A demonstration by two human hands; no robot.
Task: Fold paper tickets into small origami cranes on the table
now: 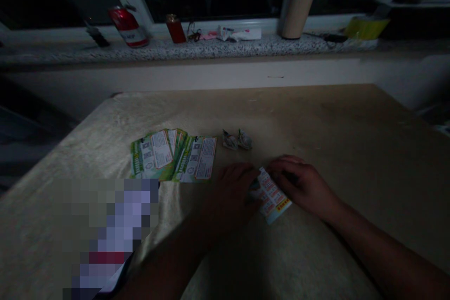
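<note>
A printed paper leaflet, white with orange-red boxes and a yellow strip, lies slanted on the table between my hands. My left hand is closed on its left side, covering part of that edge. From the other side, my right hand has its curled fingers on the upper right edge. Just beyond my left hand sit two small folded paper pieces, one on the left and one on the right. Several green printed leaflets are fanned out, overlapping, to the left.
The table has a pale, shiny cover and reaches a white wall. A pixelated bright object is at lower left. On the granite sill stand a red can, a red jar, a crumpled tube and a thick cardboard-coloured cylinder.
</note>
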